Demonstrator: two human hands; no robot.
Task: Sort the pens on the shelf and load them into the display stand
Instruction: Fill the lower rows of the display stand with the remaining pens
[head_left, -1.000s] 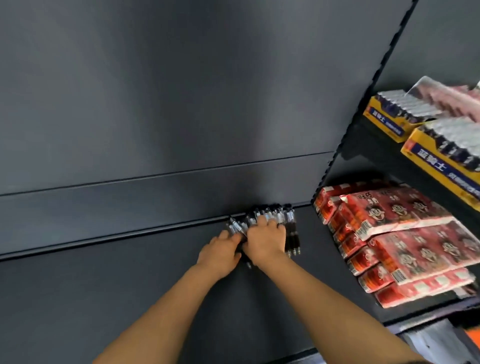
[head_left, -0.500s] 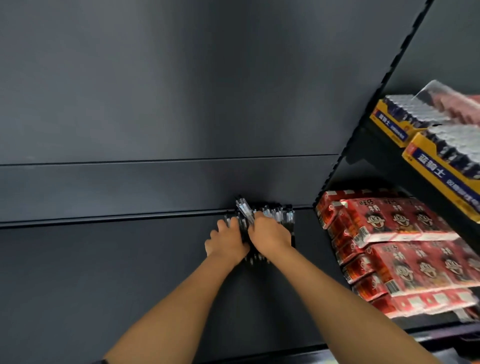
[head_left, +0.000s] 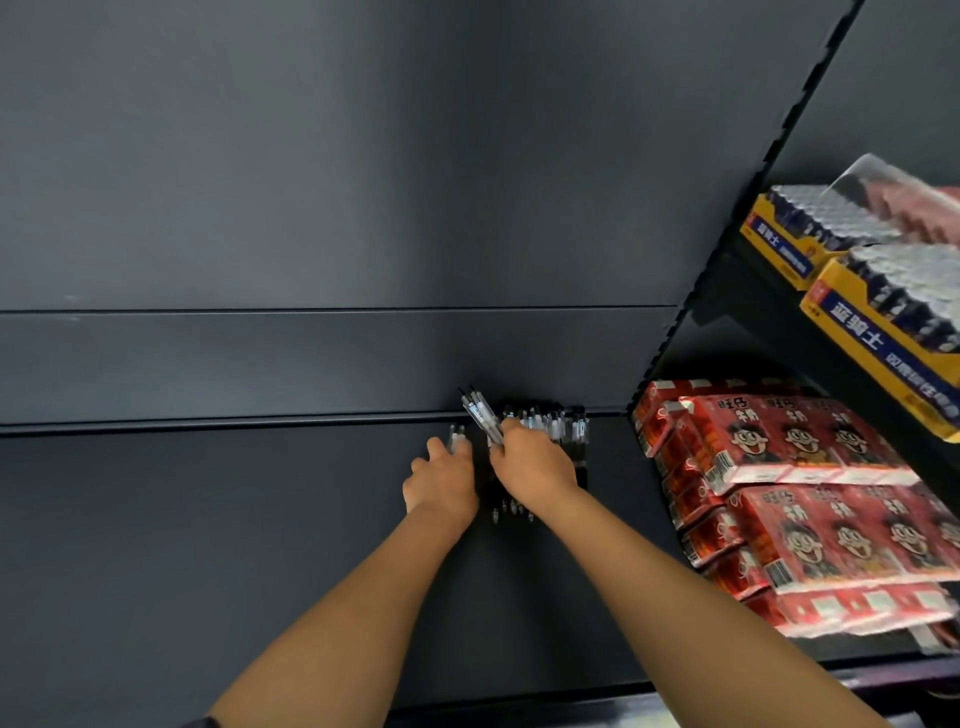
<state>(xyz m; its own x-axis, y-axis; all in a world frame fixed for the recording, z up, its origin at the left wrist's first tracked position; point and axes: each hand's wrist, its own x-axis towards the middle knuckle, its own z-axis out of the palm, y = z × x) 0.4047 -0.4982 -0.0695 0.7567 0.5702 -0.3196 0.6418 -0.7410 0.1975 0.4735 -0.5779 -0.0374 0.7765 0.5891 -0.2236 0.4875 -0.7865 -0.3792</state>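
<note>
Head view shows the fingers of the right hand (head_left: 535, 462) curled tight round a bundle (head_left: 480, 415) of a few pens. The bundle's long axis runs from 5 to 11 o'clock, and its top ends stick out past the knuckles toward 11, lifted off the surface. Just beyond those fingers, from 12 round to 2 o'clock, is the row (head_left: 550, 428) of remaining pens. They are packed side by side on a 12-to-6 axis, with tops against the back wall and tips showing at 6 below the wrist. The row is partly under this hand, so the right hand is the nearer one for the next pick. The left hand (head_left: 441, 475) sits just beside it at 9 o'clock. Its fingers reach toward 12 onto a loose pair (head_left: 457, 435) of pens, but whether they pinch or only press cannot be told. Both forearms come in from 6 o'clock over the dark shelf (head_left: 208, 545). No stand can be made out, so the loading probably means carrying the bundle out of this view. Red cartons (head_left: 805, 493) fill the next bay at 3 o'clock, with yellow boxes (head_left: 883, 332) above them at 2.
</note>
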